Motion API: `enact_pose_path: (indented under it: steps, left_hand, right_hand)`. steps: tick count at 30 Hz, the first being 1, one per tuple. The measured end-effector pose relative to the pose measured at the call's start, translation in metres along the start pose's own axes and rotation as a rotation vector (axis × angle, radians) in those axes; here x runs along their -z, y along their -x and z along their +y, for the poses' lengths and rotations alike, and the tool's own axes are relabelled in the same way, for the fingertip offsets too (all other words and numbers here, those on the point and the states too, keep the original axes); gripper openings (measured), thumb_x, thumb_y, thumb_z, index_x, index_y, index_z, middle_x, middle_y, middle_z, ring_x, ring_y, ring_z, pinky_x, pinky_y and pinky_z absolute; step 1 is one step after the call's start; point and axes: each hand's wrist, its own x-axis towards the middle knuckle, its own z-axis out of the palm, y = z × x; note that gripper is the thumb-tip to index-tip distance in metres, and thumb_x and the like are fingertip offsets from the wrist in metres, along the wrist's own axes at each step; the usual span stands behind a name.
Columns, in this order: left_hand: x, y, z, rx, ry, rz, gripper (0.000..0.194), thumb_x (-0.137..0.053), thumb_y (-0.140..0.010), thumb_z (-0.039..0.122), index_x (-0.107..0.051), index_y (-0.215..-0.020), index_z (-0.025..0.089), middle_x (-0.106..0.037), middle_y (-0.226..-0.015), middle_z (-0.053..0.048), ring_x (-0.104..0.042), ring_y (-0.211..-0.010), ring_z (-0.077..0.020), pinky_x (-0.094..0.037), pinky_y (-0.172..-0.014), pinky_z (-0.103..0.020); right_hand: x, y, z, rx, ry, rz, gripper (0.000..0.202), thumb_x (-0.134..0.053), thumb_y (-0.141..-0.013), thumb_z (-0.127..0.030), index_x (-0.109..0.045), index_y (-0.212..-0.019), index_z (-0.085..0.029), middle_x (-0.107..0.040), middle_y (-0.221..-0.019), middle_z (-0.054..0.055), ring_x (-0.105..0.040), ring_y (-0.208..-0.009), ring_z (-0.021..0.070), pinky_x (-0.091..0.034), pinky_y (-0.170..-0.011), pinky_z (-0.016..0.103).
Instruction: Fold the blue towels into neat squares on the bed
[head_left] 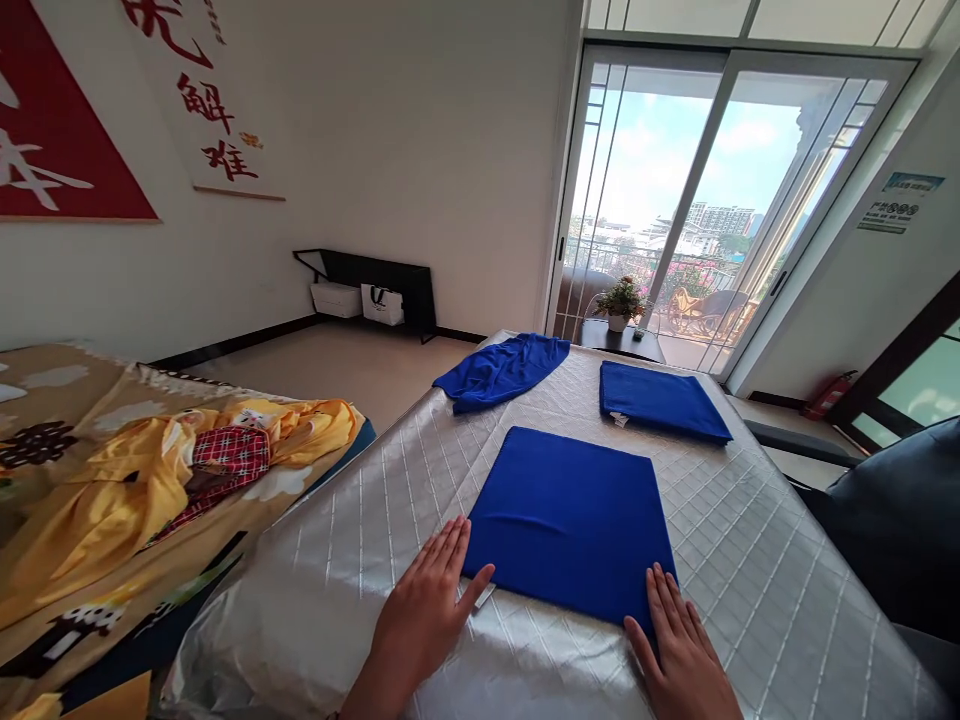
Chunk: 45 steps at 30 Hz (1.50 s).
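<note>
A blue cloth, folded into a flat square, lies on the silvery quilted mattress. My left hand rests at its near left corner, palm down with the thumb apart, beside a small white tag. At the near right corner my right hand touches the cloth's edge, its thumb spread from the fingers. Neither hand grips anything. Beyond, on the right, is a folded blue stack with a white label. A crumpled blue cloth lies at the mattress's far left.
To the left, another bed holds yellow and red plaid clothing. A small dark table with a potted plant stands beyond the mattress. Dark seating is at the right, and a black rack is by the wall.
</note>
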Motion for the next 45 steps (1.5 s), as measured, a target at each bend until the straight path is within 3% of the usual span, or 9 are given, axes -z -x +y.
enact_pose_path:
  steps: [7, 13, 18, 26, 29, 34, 38, 41, 45]
  left_hand:
    - [-0.005, 0.001, -0.002, -0.006, 0.013, 0.033, 0.072, -0.039, -0.099, 0.065, -0.038, -0.155, 0.021, -0.045, -0.157, -0.007, -0.047, -0.141, -0.0308, -0.042, -0.116, -0.048]
    - [-0.006, 0.001, -0.003, -0.016, 0.024, 0.064, 0.071, -0.04, -0.098, 0.064, -0.038, -0.156, 0.023, -0.045, -0.156, -0.006, -0.047, -0.141, -0.0309, -0.042, -0.116, -0.049]
    - [-0.006, 0.001, -0.001, -0.005, 0.018, 0.047, 0.07, -0.04, -0.099, 0.064, -0.039, -0.155, 0.022, -0.045, -0.157, -0.006, -0.047, -0.141, -0.0298, -0.042, -0.116, -0.048]
    - [-0.014, -0.005, -0.007, -0.028, 0.036, 0.048, 0.074, -0.039, -0.099, 0.064, -0.03, -0.159, 0.021, -0.042, -0.159, -0.009, -0.042, -0.145, -0.0304, -0.041, -0.117, -0.048]
    - [-0.01, -0.021, 0.016, -0.14, 0.06, 0.032, 0.073, -0.035, -0.102, 0.061, -0.023, -0.161, 0.02, -0.036, -0.162, -0.01, -0.038, -0.147, -0.0288, -0.041, -0.117, -0.047]
    - [0.0, -0.063, 0.102, -0.567, 0.184, -0.124, 0.071, -0.027, -0.104, 0.06, -0.024, -0.16, 0.017, -0.03, -0.164, -0.01, -0.028, -0.152, -0.0233, -0.03, -0.123, -0.04]
    - [-0.013, -0.09, 0.153, -0.677, 0.271, -0.255, 0.078, -0.02, -0.102, 0.065, -0.029, -0.158, 0.01, -0.027, -0.164, -0.013, -0.02, -0.154, -0.0231, -0.019, -0.126, -0.039]
    - [-0.032, -0.1, 0.162, -0.589, 0.288, -0.325, 0.081, -0.012, -0.102, 0.064, -0.027, -0.158, 0.007, -0.023, -0.165, -0.014, -0.015, -0.155, -0.0237, -0.015, -0.127, -0.041]
    - [-0.049, -0.101, 0.154, -0.527, 0.271, -0.31, 0.079, -0.012, -0.102, 0.064, -0.022, -0.16, 0.01, -0.02, -0.166, -0.012, -0.012, -0.156, -0.0226, -0.013, -0.128, -0.043]
  right_hand:
    - [0.012, -0.006, 0.005, 0.031, 0.018, 0.033, 0.075, -0.023, -0.1, -0.06, -0.027, -0.159, -0.015, -0.022, -0.166, 0.005, -0.018, -0.153, 0.0227, -0.017, -0.125, 0.049]
    - [0.041, -0.042, 0.007, 0.081, -0.001, 0.104, 0.071, -0.016, -0.103, -0.056, -0.021, -0.16, -0.013, -0.018, -0.167, 0.006, -0.012, -0.154, 0.0188, -0.014, -0.126, 0.044]
    - [0.026, -0.066, 0.003, 0.009, 0.021, 0.059, 0.071, -0.018, -0.103, -0.051, -0.02, -0.159, -0.008, -0.015, -0.167, 0.009, -0.012, -0.155, 0.0203, -0.013, -0.126, 0.043]
    - [0.012, -0.064, 0.003, 0.0, 0.018, 0.066, 0.072, -0.016, -0.103, -0.052, -0.017, -0.16, -0.009, -0.011, -0.168, 0.007, -0.008, -0.155, 0.0203, -0.013, -0.126, 0.044]
    - [0.015, -0.064, 0.002, -0.006, 0.028, 0.055, 0.072, -0.015, -0.102, -0.052, -0.016, -0.16, -0.009, -0.01, -0.168, 0.006, -0.007, -0.155, 0.0202, -0.013, -0.126, 0.043]
    - [0.014, -0.066, 0.003, -0.003, 0.037, 0.045, 0.074, -0.016, -0.101, -0.053, -0.015, -0.16, -0.008, -0.01, -0.168, 0.007, -0.008, -0.155, 0.0213, -0.012, -0.126, 0.043]
    - [0.006, -0.067, 0.01, 0.036, 0.046, 0.074, 0.073, -0.016, -0.101, -0.052, -0.022, -0.16, -0.008, -0.015, -0.168, 0.008, -0.009, -0.155, 0.023, -0.014, -0.125, 0.045]
    - [0.0, -0.068, 0.015, 0.079, 0.059, 0.096, 0.071, -0.013, -0.101, -0.049, -0.029, -0.159, -0.011, -0.018, -0.167, 0.008, -0.011, -0.155, 0.0233, -0.015, -0.125, 0.047]
    - [-0.001, -0.068, 0.016, 0.101, 0.05, 0.103, 0.073, -0.011, -0.101, -0.053, -0.03, -0.158, -0.011, -0.019, -0.167, 0.009, -0.011, -0.155, 0.0241, -0.014, -0.125, 0.047]
